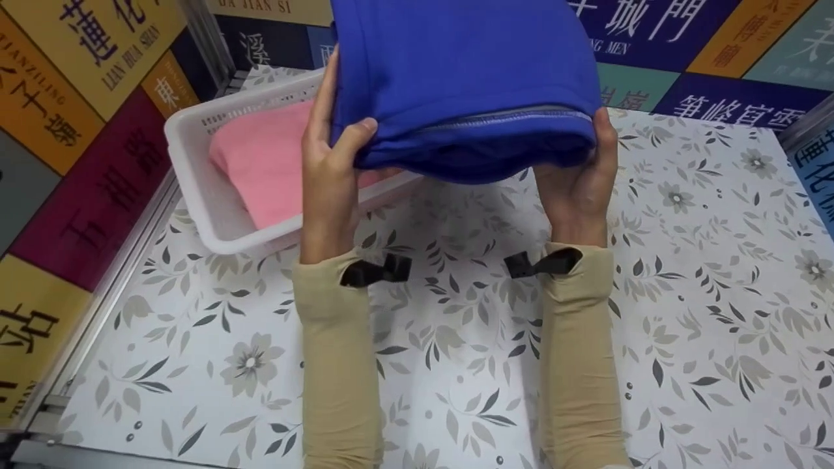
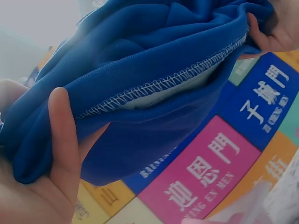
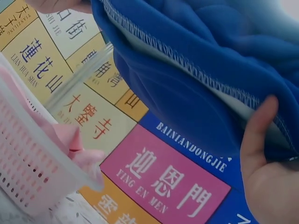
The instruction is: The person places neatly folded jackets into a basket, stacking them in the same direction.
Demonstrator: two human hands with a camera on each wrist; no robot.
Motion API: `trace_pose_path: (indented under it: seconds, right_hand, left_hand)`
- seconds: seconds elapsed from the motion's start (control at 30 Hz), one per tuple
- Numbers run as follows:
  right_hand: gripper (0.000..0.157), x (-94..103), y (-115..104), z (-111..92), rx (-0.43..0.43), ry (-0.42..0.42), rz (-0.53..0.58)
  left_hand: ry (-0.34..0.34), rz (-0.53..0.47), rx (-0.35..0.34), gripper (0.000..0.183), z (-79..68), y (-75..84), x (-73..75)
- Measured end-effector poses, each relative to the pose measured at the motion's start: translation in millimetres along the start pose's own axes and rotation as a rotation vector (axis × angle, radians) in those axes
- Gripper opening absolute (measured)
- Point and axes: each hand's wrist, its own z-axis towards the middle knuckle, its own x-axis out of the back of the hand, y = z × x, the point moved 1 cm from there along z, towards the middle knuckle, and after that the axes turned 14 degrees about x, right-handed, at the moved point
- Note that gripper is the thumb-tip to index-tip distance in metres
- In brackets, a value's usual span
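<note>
A folded blue garment [image 1: 469, 71] is held up above the table at the top of the head view. Its lower edge shows a hem with white overlock stitching. My left hand [image 1: 331, 163] grips the left side, thumb over the front. At the opposite side, my right hand [image 1: 580, 192] holds the other end between thumb and fingers. In both wrist views the blue fabric [image 2: 154, 70] hangs between the two hands, with a paler lining [image 3: 224, 95] showing inside the hem.
Behind my left hand, a white plastic basket [image 1: 192, 179] with perforated walls holds a pink cloth [image 1: 260, 153]. The table [image 1: 469, 365] has a leaf-and-flower cover. Colourful panels with Chinese lettering [image 1: 124, 39] line the back and left side.
</note>
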Motion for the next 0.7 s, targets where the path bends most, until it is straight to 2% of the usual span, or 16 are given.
trace_pose_path:
  seconds: [0.1,0.23,0.4,0.57,0.7]
  right_hand:
    - [0.048,-5.4,7.5,-1.8,-0.001,-0.063,-0.004]
    - [0.049,-13.4,22.3,-4.5,0.025,-0.102,0.011]
    - [0.056,-20.9,42.0,-7.0,0.048,-0.065,0.015]
    - [0.058,-21.0,56.3,-8.0,0.010,-0.026,0.053]
    - [0.057,-16.2,70.7,-8.4,-0.030,-0.022,0.050]
  left_hand:
    - [0.009,0.000,-0.040,0.070,-2.3,6.1,5.0]
    - [0.034,-0.017,-0.080,0.069,-6.0,14.6,10.4]
    - [0.077,-0.006,-0.135,0.069,-11.2,23.0,15.6]
    - [0.092,0.019,-0.185,0.068,-12.8,27.1,19.1]
    - [0.103,-0.012,-0.209,0.068,-12.1,27.1,28.3]
